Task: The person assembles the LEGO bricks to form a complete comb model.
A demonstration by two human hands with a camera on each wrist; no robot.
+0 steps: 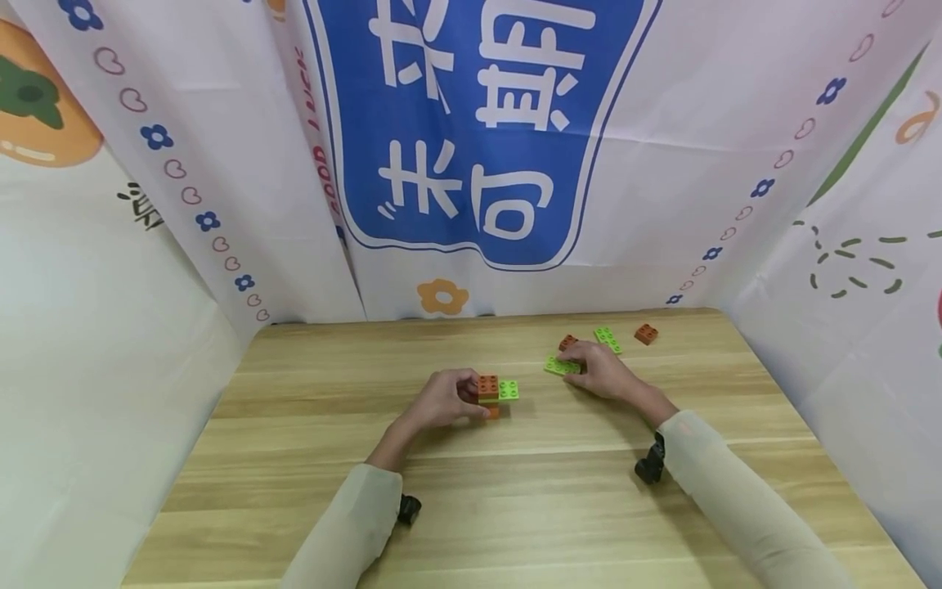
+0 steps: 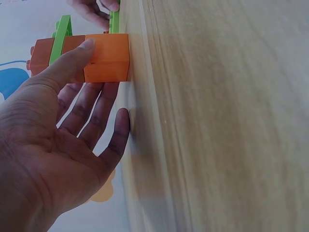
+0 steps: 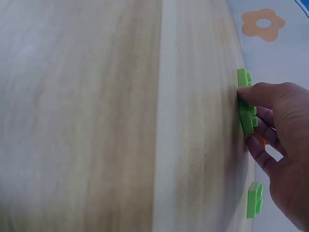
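My left hand (image 1: 441, 399) pinches the brick stack (image 1: 489, 384) at centre frame, its green layer (image 1: 509, 390) jutting right; right of centre, my right hand (image 1: 602, 370) pinches a green plate (image 1: 558, 366). Beyond, 3 loose bricks (image 1: 647, 333) lie near the far edge of the tabletop (image 1: 515, 507), which stretches to frame bottom.

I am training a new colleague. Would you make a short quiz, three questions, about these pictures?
1. Which colour is the lowest brick of the stack that the left hand holds? a) green b) orange c) blue
2. True or false: the right hand touches a green brick.
3. Apart from the stack, how many reddish-brown bricks show in the head view?

Key: 1 b; 2 true; 3 two.
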